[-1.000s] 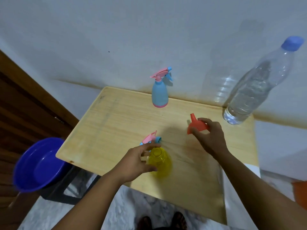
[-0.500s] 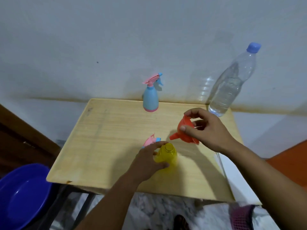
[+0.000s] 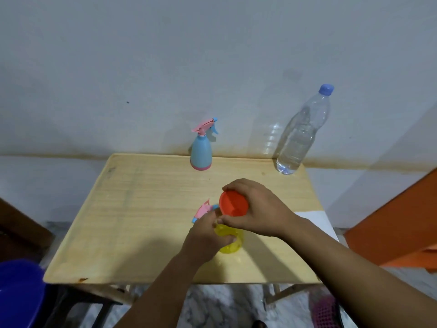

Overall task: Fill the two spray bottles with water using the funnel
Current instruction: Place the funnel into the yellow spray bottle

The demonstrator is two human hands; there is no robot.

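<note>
Funnel (image 3: 234, 205) now over yellow bottle (image 3: 230, 240) mouth, up from mid-air beside it. Right hand (image 3: 256, 210) grips funnel rim; left hand (image 3: 204, 235) clasps bottle near surface (image 3: 142, 209) front-centre. Step: seating funnel, spout hidden. Next: release, fetch capped water bottle (image 3: 302, 136), uncap. Blue spray bottle (image 3: 201, 150) waits at back.

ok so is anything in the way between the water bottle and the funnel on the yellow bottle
Nothing visible. The wooden table is bare between the capped water bottle and the red funnel, held by the right hand over the yellow bottle, which the left hand steadies.
</note>
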